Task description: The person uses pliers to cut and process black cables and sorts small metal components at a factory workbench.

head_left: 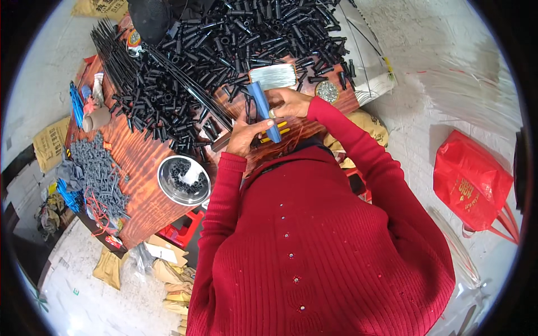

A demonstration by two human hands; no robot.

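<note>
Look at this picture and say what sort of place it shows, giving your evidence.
Probably a small hand-assembly workshop. A wooden table is heaped with black plastic tubes and thin black rods, a metal bowl holds more parts, and sacks lie on the concrete floor.

Red plastic bag [472, 185] w/ yellow print is lying on floor, far right. Tan sacks [174, 277] are slumping below table, another tan sack [51, 143] is sitting far left.
</note>
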